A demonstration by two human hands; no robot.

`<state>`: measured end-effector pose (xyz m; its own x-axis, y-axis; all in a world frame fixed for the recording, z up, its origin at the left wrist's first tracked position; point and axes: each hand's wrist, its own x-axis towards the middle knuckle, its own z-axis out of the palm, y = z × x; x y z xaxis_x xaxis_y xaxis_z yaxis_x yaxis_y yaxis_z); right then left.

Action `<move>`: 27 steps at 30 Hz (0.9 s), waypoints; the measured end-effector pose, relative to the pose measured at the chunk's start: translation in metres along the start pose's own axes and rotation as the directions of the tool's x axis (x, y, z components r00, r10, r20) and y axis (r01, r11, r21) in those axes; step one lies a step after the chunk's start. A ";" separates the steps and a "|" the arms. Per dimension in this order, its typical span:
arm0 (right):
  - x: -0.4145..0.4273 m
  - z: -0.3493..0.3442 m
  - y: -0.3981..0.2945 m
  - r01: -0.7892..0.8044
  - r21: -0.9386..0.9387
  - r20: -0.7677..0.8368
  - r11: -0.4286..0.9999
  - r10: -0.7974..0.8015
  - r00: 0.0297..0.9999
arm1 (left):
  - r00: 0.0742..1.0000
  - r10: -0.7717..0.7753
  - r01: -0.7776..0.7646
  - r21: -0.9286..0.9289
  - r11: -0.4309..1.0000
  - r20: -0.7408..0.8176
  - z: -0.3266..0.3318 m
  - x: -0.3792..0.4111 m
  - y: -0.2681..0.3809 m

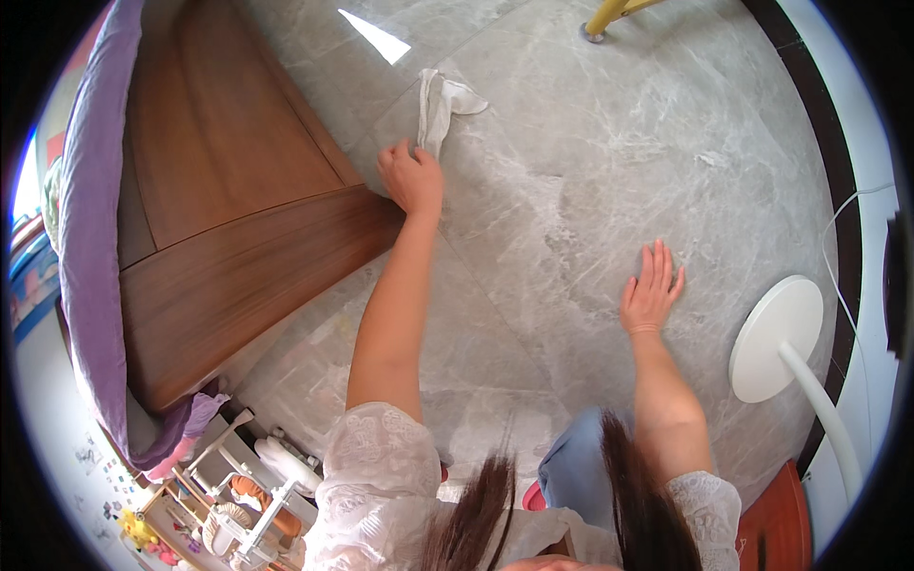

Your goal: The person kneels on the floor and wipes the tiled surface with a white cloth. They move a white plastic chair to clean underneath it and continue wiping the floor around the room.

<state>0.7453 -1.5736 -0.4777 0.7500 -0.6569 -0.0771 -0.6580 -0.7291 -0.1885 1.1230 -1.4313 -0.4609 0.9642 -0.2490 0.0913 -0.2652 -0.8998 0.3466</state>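
My left hand is at the corner of a brown wooden bed frame. Its fingers are closed on the near end of a crumpled white cloth, possibly a sock. The rest of the cloth lies bent on the grey marbled tile floor. To the right, my right hand is set palm down on the tiles. Its fingers are spread and nothing is in it.
Purple bedding hangs over the bed's side. A yellow furniture leg stands at the far side. On the right are a white round stand base, a thin cable and a dark skirting. Toys and a shelf fill the lower left.
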 end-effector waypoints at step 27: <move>0.000 -0.006 0.003 -0.012 0.060 -0.020 0.998 0.013 1.000 | 0.539 0.824 -0.720 -0.411 0.559 0.175 0.065 -0.017 0.076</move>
<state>0.7424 -1.5770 -0.4725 0.7399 -0.6701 -0.0596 -0.6614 -0.7084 -0.2464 1.0863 -1.5192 -0.4963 0.3011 -0.9381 0.1711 -0.8409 -0.1766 0.5116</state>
